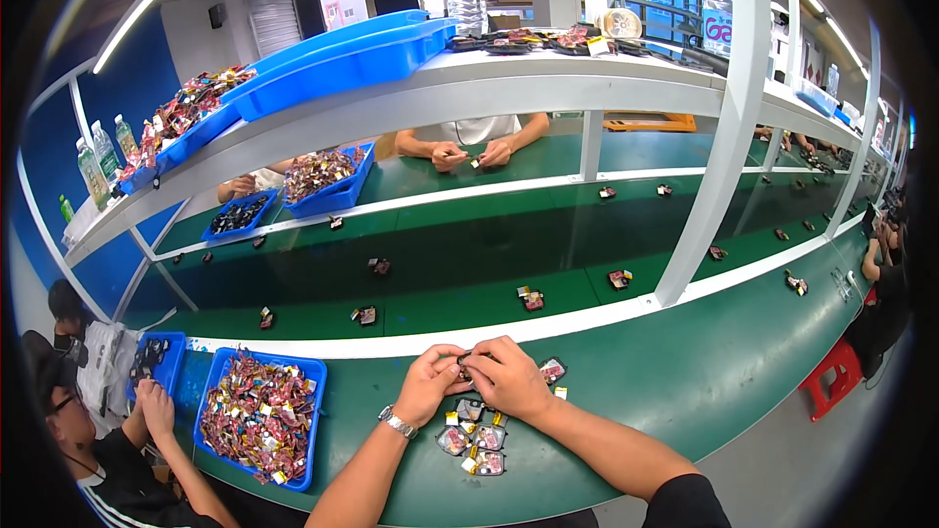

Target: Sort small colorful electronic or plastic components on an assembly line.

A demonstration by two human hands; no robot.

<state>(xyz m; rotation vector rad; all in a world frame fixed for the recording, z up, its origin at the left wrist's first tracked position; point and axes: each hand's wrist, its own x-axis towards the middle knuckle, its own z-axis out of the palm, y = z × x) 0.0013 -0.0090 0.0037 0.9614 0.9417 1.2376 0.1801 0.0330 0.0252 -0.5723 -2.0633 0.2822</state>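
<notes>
1. Both forearms come up from the lower edge; the left hand [427, 383], with a metal wristwatch [396, 421] at the wrist, and the right hand [509, 377] meet fingertip to fingertip over the green worktable [685, 381].
2. Pinched between them is a small dark part [463, 360], mostly hidden, so which fingers bear it is hard to tell; both hands are closed tight around it.
3. Just below the hands lies a cluster of small packaged pieces [471, 437] on the table.
4. One more packaged piece [552, 370] sits just beside the right hand.
5. Left of the hands, a blue tray [311, 420] holds a heap of red wrappers.
6. Beyond runs the green conveyor belt [440, 264], dotted with single pieces.
</notes>
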